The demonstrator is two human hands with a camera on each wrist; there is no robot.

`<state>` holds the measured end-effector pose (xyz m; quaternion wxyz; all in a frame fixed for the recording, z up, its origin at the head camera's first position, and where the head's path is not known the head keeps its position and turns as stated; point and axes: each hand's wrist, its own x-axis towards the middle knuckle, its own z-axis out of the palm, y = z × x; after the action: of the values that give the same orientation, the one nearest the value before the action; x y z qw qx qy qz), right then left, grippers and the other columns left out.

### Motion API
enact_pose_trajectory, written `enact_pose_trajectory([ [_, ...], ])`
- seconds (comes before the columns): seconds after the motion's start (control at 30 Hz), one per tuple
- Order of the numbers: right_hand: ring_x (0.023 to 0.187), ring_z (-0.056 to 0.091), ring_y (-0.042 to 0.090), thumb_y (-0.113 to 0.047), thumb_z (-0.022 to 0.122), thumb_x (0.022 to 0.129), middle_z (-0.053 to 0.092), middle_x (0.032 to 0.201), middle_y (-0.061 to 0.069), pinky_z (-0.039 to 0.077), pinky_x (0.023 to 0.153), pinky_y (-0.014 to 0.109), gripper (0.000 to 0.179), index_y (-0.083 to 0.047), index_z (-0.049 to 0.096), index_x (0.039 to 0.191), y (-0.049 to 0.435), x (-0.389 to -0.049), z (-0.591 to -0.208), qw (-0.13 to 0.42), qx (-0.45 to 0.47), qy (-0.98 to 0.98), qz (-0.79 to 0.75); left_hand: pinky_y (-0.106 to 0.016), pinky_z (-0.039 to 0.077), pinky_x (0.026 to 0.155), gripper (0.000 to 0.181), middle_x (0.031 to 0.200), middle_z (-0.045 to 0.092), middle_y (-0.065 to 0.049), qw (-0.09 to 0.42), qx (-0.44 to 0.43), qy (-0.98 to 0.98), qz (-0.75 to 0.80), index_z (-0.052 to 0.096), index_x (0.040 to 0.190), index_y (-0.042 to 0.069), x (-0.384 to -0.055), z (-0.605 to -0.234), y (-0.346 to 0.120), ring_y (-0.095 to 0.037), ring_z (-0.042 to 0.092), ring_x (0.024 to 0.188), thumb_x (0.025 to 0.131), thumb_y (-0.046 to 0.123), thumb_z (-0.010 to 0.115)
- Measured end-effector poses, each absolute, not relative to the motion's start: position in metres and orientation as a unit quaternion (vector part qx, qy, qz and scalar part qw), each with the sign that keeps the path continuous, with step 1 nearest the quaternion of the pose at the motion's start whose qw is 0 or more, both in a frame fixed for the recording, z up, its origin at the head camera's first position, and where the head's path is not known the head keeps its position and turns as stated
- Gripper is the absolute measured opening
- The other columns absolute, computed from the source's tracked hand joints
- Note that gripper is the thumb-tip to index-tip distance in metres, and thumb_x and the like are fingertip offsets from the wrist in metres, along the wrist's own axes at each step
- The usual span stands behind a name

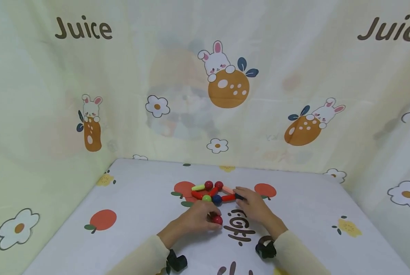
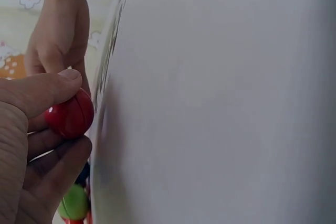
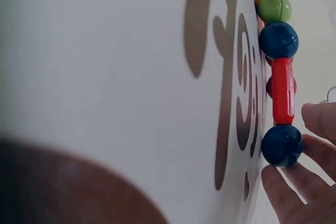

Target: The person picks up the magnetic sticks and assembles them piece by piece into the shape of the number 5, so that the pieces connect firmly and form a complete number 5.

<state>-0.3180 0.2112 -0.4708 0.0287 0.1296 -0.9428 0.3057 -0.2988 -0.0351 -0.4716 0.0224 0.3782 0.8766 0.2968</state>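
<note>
My left hand (image 1: 195, 218) pinches a glossy red ball (image 2: 71, 116) between thumb and fingers, on the near side of a figure of balls and short rods. At the figure's right end, my right hand (image 1: 254, 204) has its fingers curved around a dark blue ball (image 3: 282, 146). A red rod (image 3: 283, 90) joins that ball to a second dark blue ball (image 1: 217, 199), with a light green ball (image 1: 206, 198) beside it. Farther back lie two red balls, a yellow-green rod (image 1: 198, 187) and a pink rod (image 1: 228, 190), partly behind the right fingers.
The white tablecloth (image 1: 139, 202) carries printed fruit and brown lettering, all flat. Behind the table hangs a pale curtain (image 1: 177, 76) with rabbits and flowers. Black straps (image 1: 266, 249) sit near both wrists.
</note>
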Motion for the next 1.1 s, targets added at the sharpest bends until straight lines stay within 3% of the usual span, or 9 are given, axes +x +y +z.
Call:
enact_pose_trajectory([
  [0.67, 0.129, 0.057, 0.04, -0.012, 0.065, 0.098, 0.065, 0.135, 0.017, 0.044, 0.106, 0.058, 0.036, -0.013, 0.068, 0.134, 0.218, -0.327, -0.486, 0.063, 0.033, -0.915, 0.396, -0.015, 0.051, 0.074, 0.03, 0.091, 0.065, 0.018, 0.091, 0.376, 0.867, 0.315, 0.076, 0.111, 0.019, -0.289, -0.466, -0.014, 0.001, 0.057, 0.081, 0.084, 0.027, 0.085],
  [1.1, 0.131, 0.055, 0.04, -0.012, 0.064, 0.098, 0.065, 0.133, 0.016, 0.042, 0.108, 0.058, 0.035, -0.013, 0.069, 0.133, 0.216, -0.326, -0.489, 0.07, 0.001, -0.891, 0.449, -0.015, 0.05, 0.075, 0.03, 0.093, 0.066, 0.018, 0.091, 0.384, 0.864, 0.314, 0.075, 0.111, 0.021, -0.291, -0.467, -0.013, 0.001, 0.056, 0.082, 0.084, 0.028, 0.085],
])
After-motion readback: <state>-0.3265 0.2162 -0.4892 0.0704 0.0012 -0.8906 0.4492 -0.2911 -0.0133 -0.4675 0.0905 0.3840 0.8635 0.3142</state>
